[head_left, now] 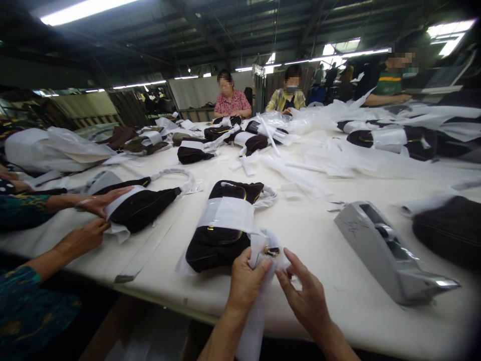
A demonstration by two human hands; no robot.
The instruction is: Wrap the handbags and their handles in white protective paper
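Note:
A black bag point(221, 240) with a white paper band round its middle lies on the white table point(319, 235) in front of me. My left hand point(245, 281) is closed on white wrapping paper point(259, 250) at the bag's near end, where a small brass fitting point(271, 250) shows. My right hand point(305, 293) pinches the same paper from the right, fingers bent together. A long strip of the paper hangs down between my wrists.
A grey tape dispenser point(391, 253) sits to the right, with another black bag point(449, 228) beyond it. At the left a co-worker's hands point(92, 218) wrap a black bag point(141, 205). Several wrapped bags, paper strips and plastic sheets cover the far table, where three people sit.

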